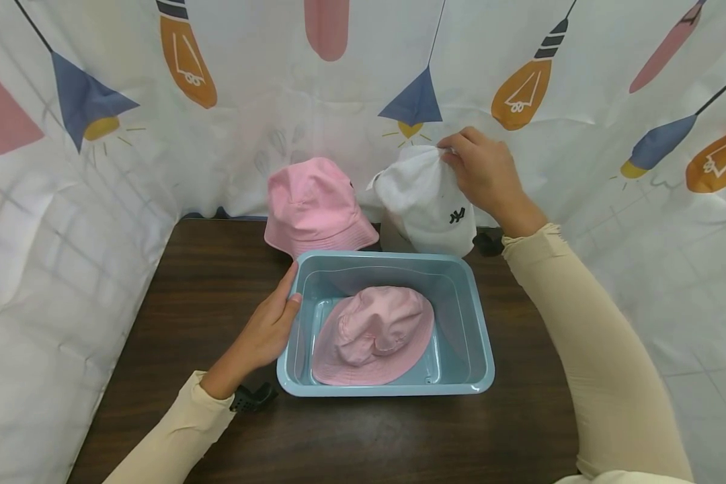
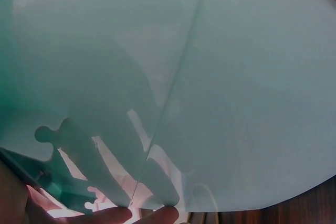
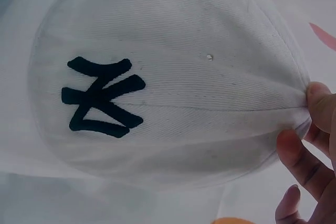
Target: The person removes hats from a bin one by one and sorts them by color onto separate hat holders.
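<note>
A light blue plastic basin [image 1: 484,336] stands on the table with a pale pink bucket hat [image 1: 375,329] lying inside it, brim down and crown dented. My left hand [image 1: 269,326] holds the basin's left side, thumb at the rim and fingers along the outer wall. In the left wrist view, fingertips touch that wall [image 2: 236,103]. Behind the basin, my right hand [image 1: 480,168] pinches the top of a white cap [image 1: 423,195] with a dark NY logo. The right wrist view shows the cap's crown [image 3: 184,87] drawn to a point between thumb and fingers.
A brighter pink bucket hat [image 1: 314,202] stands behind the basin, left of the white cap. The dark wood table [image 1: 218,269] backs onto a white printed curtain [image 1: 351,101]. Each wrist wears a black strap [image 1: 254,398].
</note>
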`<action>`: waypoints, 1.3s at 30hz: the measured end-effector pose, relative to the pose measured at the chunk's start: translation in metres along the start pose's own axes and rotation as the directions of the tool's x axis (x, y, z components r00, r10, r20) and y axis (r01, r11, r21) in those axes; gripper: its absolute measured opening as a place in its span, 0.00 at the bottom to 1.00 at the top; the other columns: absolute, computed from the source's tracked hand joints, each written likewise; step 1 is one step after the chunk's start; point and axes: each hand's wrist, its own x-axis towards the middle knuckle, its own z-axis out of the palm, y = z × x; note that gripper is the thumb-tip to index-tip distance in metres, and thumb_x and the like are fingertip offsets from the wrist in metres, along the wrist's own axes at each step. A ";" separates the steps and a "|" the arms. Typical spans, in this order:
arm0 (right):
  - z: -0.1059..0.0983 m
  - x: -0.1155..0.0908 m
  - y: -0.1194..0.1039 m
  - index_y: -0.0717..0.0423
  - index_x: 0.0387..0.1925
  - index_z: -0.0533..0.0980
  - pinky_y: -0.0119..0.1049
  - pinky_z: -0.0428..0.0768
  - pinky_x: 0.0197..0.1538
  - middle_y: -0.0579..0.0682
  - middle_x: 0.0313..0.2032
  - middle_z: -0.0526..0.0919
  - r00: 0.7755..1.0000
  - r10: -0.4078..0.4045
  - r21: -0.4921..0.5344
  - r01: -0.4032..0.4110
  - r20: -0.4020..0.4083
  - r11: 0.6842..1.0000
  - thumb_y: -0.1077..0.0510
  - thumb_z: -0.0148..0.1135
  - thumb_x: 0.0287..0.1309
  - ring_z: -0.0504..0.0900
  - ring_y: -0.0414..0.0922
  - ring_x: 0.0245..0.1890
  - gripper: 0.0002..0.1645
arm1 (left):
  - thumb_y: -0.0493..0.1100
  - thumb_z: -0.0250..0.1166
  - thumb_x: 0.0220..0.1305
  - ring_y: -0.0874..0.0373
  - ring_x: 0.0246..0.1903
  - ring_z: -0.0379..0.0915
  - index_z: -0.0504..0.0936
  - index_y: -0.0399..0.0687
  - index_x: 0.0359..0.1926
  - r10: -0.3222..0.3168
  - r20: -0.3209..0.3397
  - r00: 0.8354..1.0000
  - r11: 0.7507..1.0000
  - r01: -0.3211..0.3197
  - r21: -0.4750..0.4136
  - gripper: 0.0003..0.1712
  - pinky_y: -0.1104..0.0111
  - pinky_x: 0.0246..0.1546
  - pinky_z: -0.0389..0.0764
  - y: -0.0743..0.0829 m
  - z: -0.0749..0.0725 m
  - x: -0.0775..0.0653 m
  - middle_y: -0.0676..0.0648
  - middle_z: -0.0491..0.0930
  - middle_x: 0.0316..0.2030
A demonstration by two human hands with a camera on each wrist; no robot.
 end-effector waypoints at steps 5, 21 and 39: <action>0.007 -0.003 -0.001 0.57 0.51 0.83 0.56 0.79 0.41 0.57 0.45 0.84 0.999 0.020 0.004 -0.020 0.033 1.000 0.59 0.61 0.71 0.83 0.59 0.40 0.12 | 0.46 0.41 0.84 0.45 0.80 0.44 0.38 0.55 0.83 -0.004 0.001 1.000 1.000 0.004 0.004 0.35 0.42 0.77 0.51 0.002 0.000 0.000 0.49 0.42 0.82; 0.023 -0.009 0.003 0.57 0.51 0.82 0.56 0.80 0.41 0.56 0.45 0.84 0.998 0.017 0.032 -0.019 0.057 0.999 0.59 0.62 0.71 0.83 0.58 0.38 0.12 | 0.48 0.40 0.84 0.46 0.80 0.43 0.38 0.54 0.83 0.006 0.001 1.000 1.000 -0.006 0.002 0.35 0.43 0.77 0.50 0.002 -0.001 0.001 0.49 0.41 0.82; 0.022 -0.021 0.006 0.56 0.58 0.80 0.54 0.81 0.48 0.57 0.50 0.83 0.985 0.074 0.073 -0.086 0.158 0.994 0.55 0.63 0.70 0.83 0.55 0.44 0.18 | 0.59 0.41 0.82 0.38 0.77 0.51 0.42 0.47 0.83 -0.020 0.098 0.995 0.989 0.005 0.148 0.39 0.36 0.72 0.57 0.022 -0.029 0.005 0.36 0.53 0.79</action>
